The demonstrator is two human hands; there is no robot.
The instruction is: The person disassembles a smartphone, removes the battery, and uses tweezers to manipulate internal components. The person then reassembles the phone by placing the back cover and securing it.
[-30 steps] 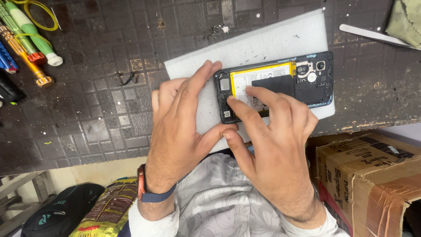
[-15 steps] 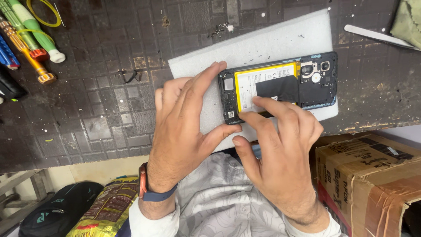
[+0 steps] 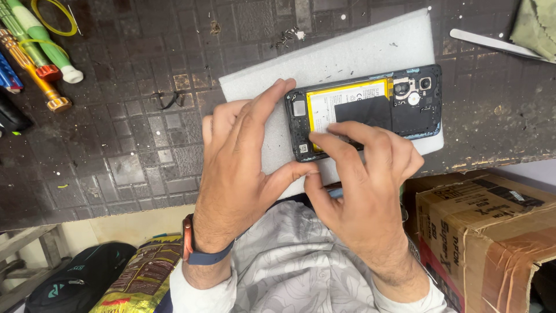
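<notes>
An opened black phone (image 3: 405, 107) with its back cover off lies on a white foam pad (image 3: 359, 58). Its yellow-edged battery (image 3: 341, 101) and camera modules show. My left hand (image 3: 243, 156) grips the phone's left end, index finger on its top corner and thumb at its lower edge. My right hand (image 3: 365, 179) rests its fingertips on the lower edge of the battery, thumb pointing left below the phone. A watch sits on my left wrist.
Screwdrivers (image 3: 35, 64) with green and orange handles and a yellow loop lie at the far left of the dark gridded mat (image 3: 133, 139). A metal pry tool (image 3: 492, 42) and a cloth lie at top right. A cardboard box (image 3: 486, 232) stands below the bench.
My right hand has slid down and left off the phone's middle, so its fingertips now sit at the battery's lower edge. The left hand keeps its hold.
</notes>
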